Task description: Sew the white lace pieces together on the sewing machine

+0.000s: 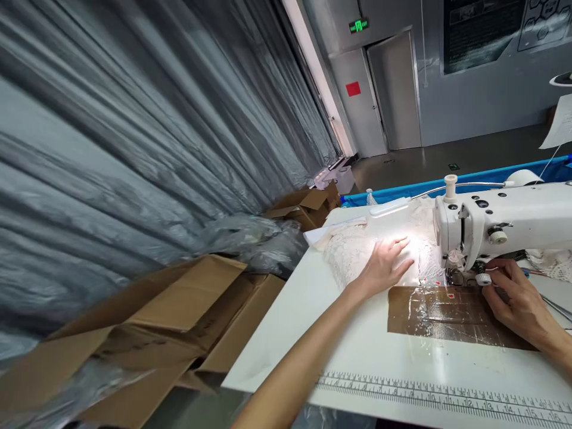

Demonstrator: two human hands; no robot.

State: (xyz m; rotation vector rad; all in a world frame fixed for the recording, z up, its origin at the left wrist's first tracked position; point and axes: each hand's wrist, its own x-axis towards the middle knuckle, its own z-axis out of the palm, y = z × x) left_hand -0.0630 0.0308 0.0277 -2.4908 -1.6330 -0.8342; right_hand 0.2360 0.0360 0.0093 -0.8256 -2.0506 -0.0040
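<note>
A white sewing machine [513,223] stands on the right side of the table. Under its lit needle area lies white lace fabric [348,253] with fringe-like threads, spreading to the left. My left hand [386,266] rests on this fabric, fingers stretched out and apart. Just right of the presser foot is my right hand [521,301], its fingers bent and closed near a white knob [483,279]. Whatever it may hold is hidden. A brown, shiny taped sheet [447,319] covers the tabletop in front of the needle.
A printed ruler [429,396] runs along the front of the white table [286,333]. Metal tweezers or scissors [556,307] lie at the right. Open cardboard boxes [187,292] and clear plastic [254,241] stand left, beside a grey curtain [156,119].
</note>
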